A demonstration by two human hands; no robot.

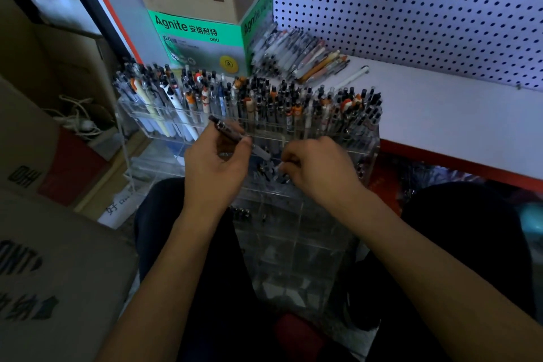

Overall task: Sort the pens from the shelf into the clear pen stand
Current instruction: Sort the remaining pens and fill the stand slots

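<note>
Pinching a dark pen (232, 134) in our left hand (216, 169), we hold it tilted over the clear pen stand (296, 232) between our knees. Our right hand (318, 169) curls its fingers around a pale pen tip (281, 167) inside a middle tier. More pens (296, 54) lie on the white shelf (440, 109), beside a green Agnite box (202, 41); cardboard cartons (44, 273) crowd our left.

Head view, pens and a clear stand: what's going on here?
A person is sorting pens into a clear pen stand set between their knees. The left hand holds a dark pen tilted over the stand; the right hand pinches something small and pale at a lower compartment. The top row is packed with upright pens, and a pile of loose pens lies on the white shelf.
</note>
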